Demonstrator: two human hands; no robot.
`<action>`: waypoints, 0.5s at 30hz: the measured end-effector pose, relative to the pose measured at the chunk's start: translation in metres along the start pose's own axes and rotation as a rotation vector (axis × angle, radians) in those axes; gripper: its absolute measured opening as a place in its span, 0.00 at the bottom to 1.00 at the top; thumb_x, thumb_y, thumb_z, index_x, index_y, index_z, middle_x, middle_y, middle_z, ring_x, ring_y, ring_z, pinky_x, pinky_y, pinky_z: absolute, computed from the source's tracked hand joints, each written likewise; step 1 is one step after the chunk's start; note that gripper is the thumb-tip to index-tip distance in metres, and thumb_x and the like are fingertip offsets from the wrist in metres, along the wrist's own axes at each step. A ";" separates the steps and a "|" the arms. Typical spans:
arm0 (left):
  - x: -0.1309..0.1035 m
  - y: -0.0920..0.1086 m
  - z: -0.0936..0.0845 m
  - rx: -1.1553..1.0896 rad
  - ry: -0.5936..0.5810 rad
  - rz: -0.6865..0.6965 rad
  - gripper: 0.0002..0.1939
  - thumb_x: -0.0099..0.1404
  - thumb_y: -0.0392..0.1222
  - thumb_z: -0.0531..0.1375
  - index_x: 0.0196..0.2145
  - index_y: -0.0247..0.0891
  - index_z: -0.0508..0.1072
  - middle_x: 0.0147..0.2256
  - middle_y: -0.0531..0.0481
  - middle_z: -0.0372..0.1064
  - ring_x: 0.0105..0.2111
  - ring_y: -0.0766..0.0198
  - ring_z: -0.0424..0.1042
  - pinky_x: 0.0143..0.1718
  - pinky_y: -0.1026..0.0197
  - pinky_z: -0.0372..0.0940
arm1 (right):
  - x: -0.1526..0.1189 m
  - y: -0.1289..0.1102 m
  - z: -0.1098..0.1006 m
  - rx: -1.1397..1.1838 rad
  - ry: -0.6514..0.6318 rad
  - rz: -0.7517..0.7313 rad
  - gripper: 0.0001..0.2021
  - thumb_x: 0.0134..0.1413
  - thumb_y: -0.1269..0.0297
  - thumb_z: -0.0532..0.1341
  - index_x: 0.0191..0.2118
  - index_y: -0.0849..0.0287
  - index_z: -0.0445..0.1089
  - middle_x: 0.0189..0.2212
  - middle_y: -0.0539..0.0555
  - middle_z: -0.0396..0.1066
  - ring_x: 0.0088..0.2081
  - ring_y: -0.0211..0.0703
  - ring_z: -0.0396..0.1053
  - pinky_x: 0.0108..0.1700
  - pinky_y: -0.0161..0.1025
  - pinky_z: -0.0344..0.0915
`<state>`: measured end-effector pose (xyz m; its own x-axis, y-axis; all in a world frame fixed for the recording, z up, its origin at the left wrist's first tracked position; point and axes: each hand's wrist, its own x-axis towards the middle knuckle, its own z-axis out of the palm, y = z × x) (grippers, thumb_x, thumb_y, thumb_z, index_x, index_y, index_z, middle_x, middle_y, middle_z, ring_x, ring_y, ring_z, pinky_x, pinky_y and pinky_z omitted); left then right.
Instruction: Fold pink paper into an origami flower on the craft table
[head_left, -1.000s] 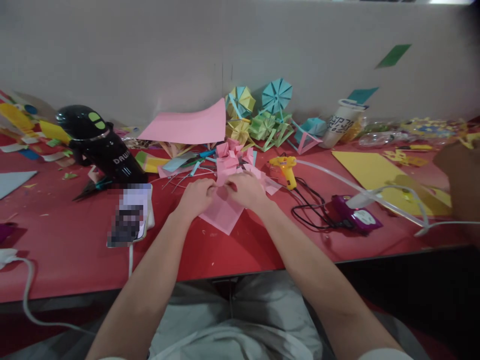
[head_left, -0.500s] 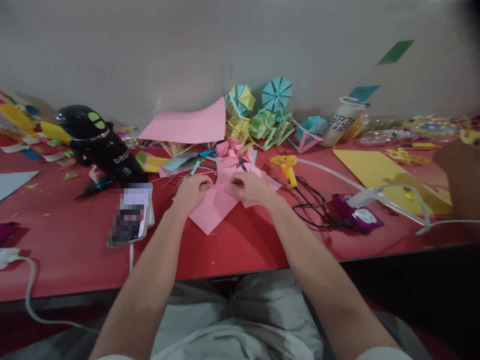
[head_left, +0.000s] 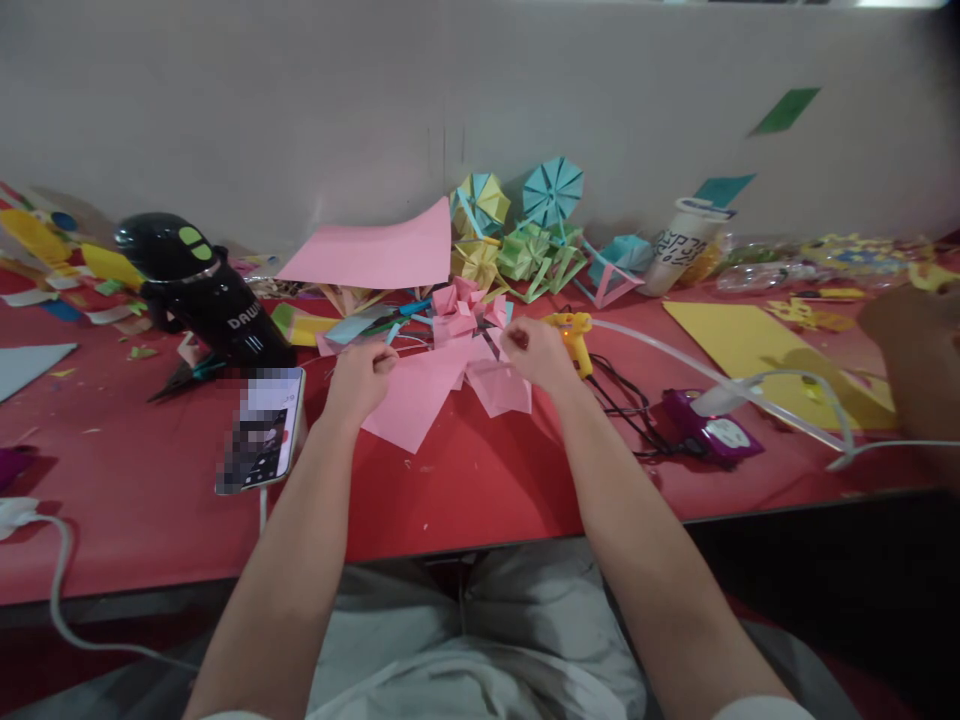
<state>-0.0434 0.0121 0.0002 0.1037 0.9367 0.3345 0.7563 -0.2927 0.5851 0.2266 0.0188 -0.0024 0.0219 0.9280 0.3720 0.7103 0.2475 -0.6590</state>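
A flat pink paper sheet point(head_left: 417, 398) lies before me, its near corner pointing down. At its left edge, my left hand point(head_left: 361, 376) has curled fingers pinching the sheet. My right hand point(head_left: 537, 352) is bent inward just above a smaller pink piece point(head_left: 498, 386); its fingers are drawn together, and whatever they hold is too small to make out. Folded pink paper pieces point(head_left: 459, 308) are heaped between and beyond the hands. Right behind my right hand rests a yellow glue gun point(head_left: 576, 340).
A black bottle point(head_left: 217, 290) and a phone point(head_left: 264, 428) are at the left. Folded paper shapes point(head_left: 553, 192) line the wall. A purple power adapter point(head_left: 712, 428), cables, a white cup point(head_left: 682, 246) and yellow sheets point(head_left: 757, 350) lie to the right.
My hands have moved apart, the left to the left and the right to the right and slightly up. The pink sheet has shifted left and up, uncovering more of the smaller piece.
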 end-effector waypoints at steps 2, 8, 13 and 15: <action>0.001 0.000 0.000 -0.043 0.032 0.014 0.07 0.59 0.38 0.56 0.29 0.40 0.75 0.30 0.48 0.75 0.34 0.57 0.72 0.38 0.57 0.63 | 0.001 -0.002 0.003 0.184 0.046 -0.003 0.09 0.56 0.61 0.57 0.32 0.60 0.70 0.29 0.54 0.73 0.32 0.41 0.69 0.37 0.38 0.65; 0.001 0.008 0.000 -0.169 0.000 0.035 0.06 0.58 0.38 0.54 0.29 0.38 0.72 0.31 0.50 0.74 0.34 0.60 0.71 0.38 0.59 0.63 | -0.003 -0.021 0.012 0.695 -0.212 0.144 0.25 0.51 0.39 0.60 0.39 0.58 0.68 0.32 0.54 0.72 0.29 0.37 0.72 0.27 0.32 0.66; 0.002 0.007 0.002 -0.176 -0.002 0.018 0.06 0.58 0.38 0.54 0.29 0.37 0.70 0.29 0.50 0.72 0.32 0.61 0.70 0.35 0.60 0.62 | -0.007 -0.029 0.009 0.740 -0.341 0.041 0.28 0.48 0.34 0.59 0.35 0.58 0.67 0.33 0.54 0.72 0.31 0.39 0.73 0.28 0.33 0.67; 0.002 0.007 0.003 -0.173 -0.012 0.012 0.06 0.59 0.38 0.54 0.28 0.37 0.70 0.28 0.50 0.71 0.31 0.62 0.69 0.34 0.60 0.62 | -0.008 -0.029 0.011 0.678 -0.354 -0.006 0.25 0.47 0.37 0.61 0.35 0.58 0.68 0.31 0.53 0.72 0.31 0.39 0.72 0.29 0.34 0.67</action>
<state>-0.0361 0.0127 0.0026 0.1204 0.9349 0.3339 0.6329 -0.3314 0.6997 0.1983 0.0075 0.0068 -0.2881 0.9318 0.2206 0.1195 0.2635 -0.9572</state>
